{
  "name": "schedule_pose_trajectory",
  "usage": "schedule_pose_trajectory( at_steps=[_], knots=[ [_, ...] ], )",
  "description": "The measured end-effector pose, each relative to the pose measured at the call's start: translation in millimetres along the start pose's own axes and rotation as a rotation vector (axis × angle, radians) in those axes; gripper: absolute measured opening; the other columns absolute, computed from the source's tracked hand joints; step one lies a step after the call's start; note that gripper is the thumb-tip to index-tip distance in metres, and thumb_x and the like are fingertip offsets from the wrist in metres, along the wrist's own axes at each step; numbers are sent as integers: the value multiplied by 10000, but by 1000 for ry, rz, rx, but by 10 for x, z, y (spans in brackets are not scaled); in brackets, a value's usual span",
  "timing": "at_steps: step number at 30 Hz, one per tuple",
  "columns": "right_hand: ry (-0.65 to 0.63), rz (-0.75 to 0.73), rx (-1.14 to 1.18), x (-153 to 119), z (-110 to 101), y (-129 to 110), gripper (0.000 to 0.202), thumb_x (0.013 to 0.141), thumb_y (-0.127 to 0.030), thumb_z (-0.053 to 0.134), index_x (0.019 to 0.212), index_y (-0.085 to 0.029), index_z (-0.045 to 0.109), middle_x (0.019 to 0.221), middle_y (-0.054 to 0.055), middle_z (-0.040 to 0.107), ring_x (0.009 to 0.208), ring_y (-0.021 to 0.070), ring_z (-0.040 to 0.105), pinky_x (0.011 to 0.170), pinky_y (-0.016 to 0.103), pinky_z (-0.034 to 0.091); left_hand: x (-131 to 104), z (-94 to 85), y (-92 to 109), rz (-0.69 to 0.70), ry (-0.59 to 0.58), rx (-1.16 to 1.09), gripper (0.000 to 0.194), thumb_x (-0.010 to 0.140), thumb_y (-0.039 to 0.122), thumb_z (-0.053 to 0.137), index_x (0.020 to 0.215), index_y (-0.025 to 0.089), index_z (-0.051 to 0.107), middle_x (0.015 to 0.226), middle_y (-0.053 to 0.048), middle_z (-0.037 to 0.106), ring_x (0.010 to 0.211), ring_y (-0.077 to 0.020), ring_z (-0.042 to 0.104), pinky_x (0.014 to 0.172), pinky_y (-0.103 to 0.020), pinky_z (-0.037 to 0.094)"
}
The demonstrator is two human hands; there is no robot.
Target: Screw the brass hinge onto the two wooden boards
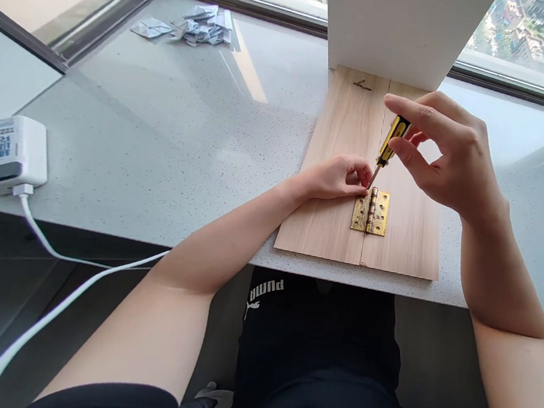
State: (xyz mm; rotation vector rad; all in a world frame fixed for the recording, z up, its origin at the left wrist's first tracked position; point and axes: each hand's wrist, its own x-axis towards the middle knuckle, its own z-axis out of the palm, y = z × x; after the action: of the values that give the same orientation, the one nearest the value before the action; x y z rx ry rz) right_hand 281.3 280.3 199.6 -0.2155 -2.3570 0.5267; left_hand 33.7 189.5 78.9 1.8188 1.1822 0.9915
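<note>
The right hand grasped the yellow-and-black handle of the screwdriver, index finger laid over the handle's end and thumb against its side. The tool was tilted, its shaft running down to the upper left corner of the brass hinge. The left hand was positioned at that same corner, fingers curled, thumb and fingertips at the screwdriver's tip; from where I stood, I could not tell whether they pinched a small part.

The hinge lay opened flat, its barrel along the seam, one leaf on the left board and one on the right board. Holes were visible in both leaves. Beyond the hinge, near the far end of the left board, lay some small screws. Farther beyond it stood a white panel. The boards rested on a speckled counter. Well to the left of the hinge sat a white power adapter with a white cable connected; far left and beyond the hinge lay folded papers.
</note>
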Motion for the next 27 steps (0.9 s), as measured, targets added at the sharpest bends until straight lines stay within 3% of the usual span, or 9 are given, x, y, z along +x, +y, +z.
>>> schedule_pose_trajectory(
  at_steps=[3, 6, 11, 14, 18, 21, 24, 27],
  knots=[
    [9, -10, -14, -3, 12, 10, 419, 1225, -540, 666, 1612, -482, 816, 1351, 77, 867, 1108, 295, 825, 899, 469, 784, 7, -8, 0, -13, 4, 21, 149, 963, 300, 911, 979, 229, 781, 1015, -68, 833, 909, -237, 748, 824, -392, 587],
    [18, -30, -33, 1, 12, 7, 403, 1243, -546, 617, 1574, -473, 836, 1261, 88, 861, 1048, 289, 811, 905, 473, 774, -3, -10, 35, -32, 1, 23, 150, 966, 296, 920, 989, 230, 787, 1034, -73, 842, 935, -245, 762, 848, -401, 607],
    [22, -29, -81, 5, 9, 40, 306, 1214, -600, 694, 1374, -434, 896, 1212, 84, 823, 927, 264, 802, 865, 455, 763, -47, -68, 129, -38, -39, 21, 112, 993, 262, 916, 1052, 239, 823, 1105, -79, 865, 973, -250, 778, 913, -425, 633],
    [33, -30, -75, 2, 6, 63, 310, 1200, -588, 721, 1399, -418, 886, 1235, 93, 815, 979, 284, 825, 897, 477, 770, -57, -153, 130, -23, -40, 104, 164, 964, 271, 958, 1100, 252, 869, 1118, -74, 872, 992, -266, 779, 932, -434, 622],
    [32, -48, -68, -3, 20, 51, 362, 1201, -533, 686, 1515, -454, 849, 1377, 90, 848, 1161, 332, 842, 913, 503, 775, -59, -256, 85, 7, -41, 193, 222, 931, 357, 1011, 1106, 265, 911, 1084, -74, 884, 1020, -289, 788, 974, -448, 622],
    [33, -68, -57, -6, 47, 31, 382, 1222, -492, 631, 1541, -461, 840, 1353, 80, 871, 1158, 322, 849, 949, 515, 773, -71, -269, 94, 34, -18, 152, 242, 985, 421, 973, 1154, 254, 923, 1158, -94, 908, 1095, -295, 821, 1043, -455, 652],
    [36, -65, -40, -7, 65, 17, 369, 1239, -489, 611, 1509, -444, 858, 1301, 82, 877, 1085, 296, 853, 955, 495, 773, -68, -210, 144, 90, 71, 43, 347, 1055, 558, 944, 1190, 239, 923, 1212, -110, 921, 1188, -299, 847, 1151, -466, 663],
    [24, -30, -42, -4, 64, -7, 337, 1221, -493, 657, 1474, -439, 874, 1287, 83, 874, 1102, 304, 858, 944, 490, 781, -39, -100, 196, 126, 203, -56, 515, 1085, 742, 909, 1197, 239, 915, 1218, -112, 925, 1197, -293, 851, 1158, -464, 671]
  ],
)
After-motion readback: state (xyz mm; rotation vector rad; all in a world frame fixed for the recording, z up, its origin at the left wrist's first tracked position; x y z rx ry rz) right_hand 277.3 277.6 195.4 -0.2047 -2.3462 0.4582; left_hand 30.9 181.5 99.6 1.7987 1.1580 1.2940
